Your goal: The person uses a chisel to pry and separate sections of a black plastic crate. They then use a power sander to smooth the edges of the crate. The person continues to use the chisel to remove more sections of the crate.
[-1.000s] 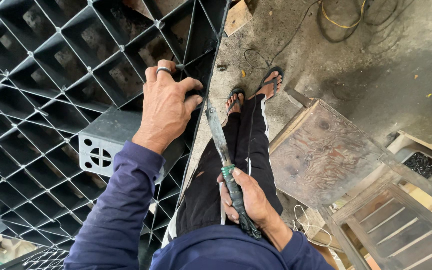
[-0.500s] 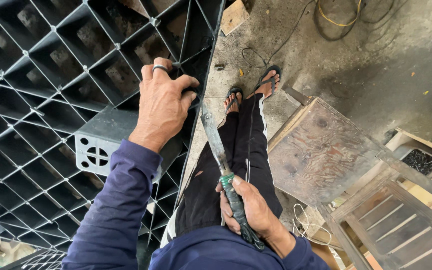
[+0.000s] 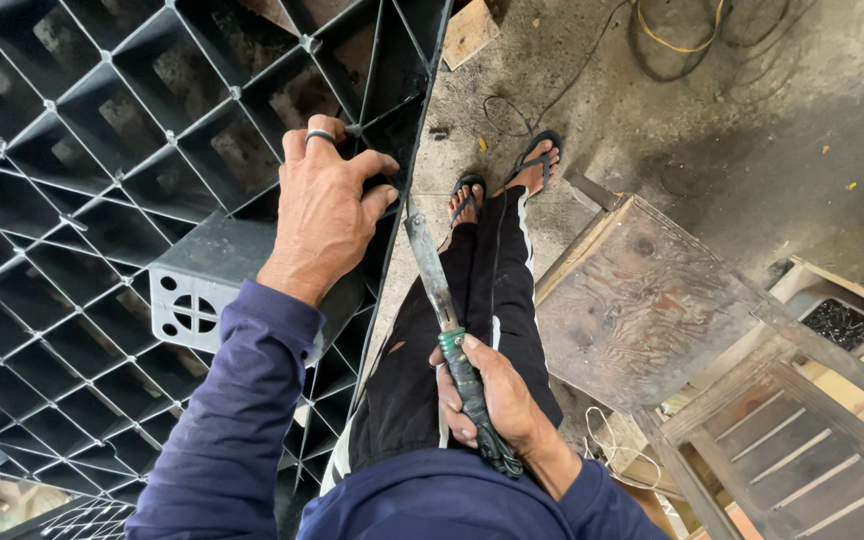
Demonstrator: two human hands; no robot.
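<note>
My left hand [image 3: 327, 205], with a ring on one finger, grips the edge of a large black plastic grid panel [image 3: 102, 150] made of diamond-shaped cells. A grey box-shaped fitting [image 3: 192, 295] with round holes sits on the panel just under my wrist. My right hand [image 3: 487, 395] is closed around the dark, green-banded handle of a long worn knife [image 3: 432, 275]. The blade points up toward the panel's right edge, its tip close to my left fingers. My legs in black trousers and sandalled feet [image 3: 502, 180] stand on the concrete below.
A worn wooden board [image 3: 642, 300] lies to the right of my legs, with a slatted wooden frame [image 3: 802, 440] beyond it. A tray of small dark pieces [image 3: 837, 322] sits at the far right. Cables [image 3: 672, 40] lie coiled on the stained floor at the top.
The knife blade has swung slightly left and upright, closer to the panel edge. My left hand has kept its grip and shifted a little down the panel.
</note>
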